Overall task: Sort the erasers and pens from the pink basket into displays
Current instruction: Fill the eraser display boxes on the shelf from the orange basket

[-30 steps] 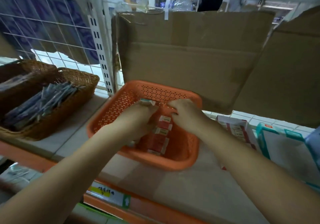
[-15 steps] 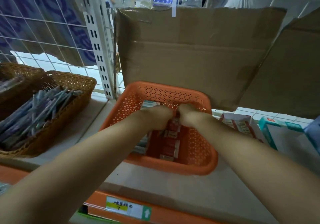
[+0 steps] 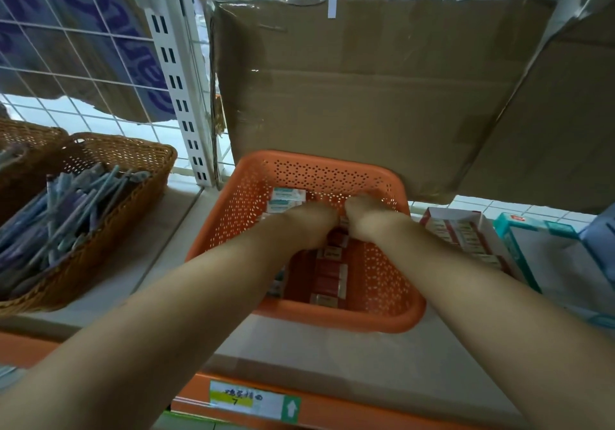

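Observation:
The pink-orange perforated basket [image 3: 319,170] stands on the shelf in front of me. Inside it a row of red-wrapped erasers [image 3: 329,280] runs front to back, with teal-and-white erasers [image 3: 286,198] at the far left. My left hand [image 3: 309,226] and my right hand [image 3: 369,220] are both inside the basket, knuckles nearly touching, fingers curled down onto the far end of the red row. The fingertips are hidden, so I cannot see what they hold. A wicker basket [image 3: 133,153] at the left holds several blue-grey pens [image 3: 66,210].
A white display box [image 3: 466,240] with red erasers lies right of the basket, and a teal box [image 3: 519,230] beyond it. Brown cardboard [image 3: 366,97] hangs just behind the basket. A white slotted upright [image 3: 176,80] stands between the baskets. The orange shelf edge carries a label [image 3: 253,399].
My hands have come together, from apart over the red erasers to side by side at the row's far end. The view has shifted closer and to the left.

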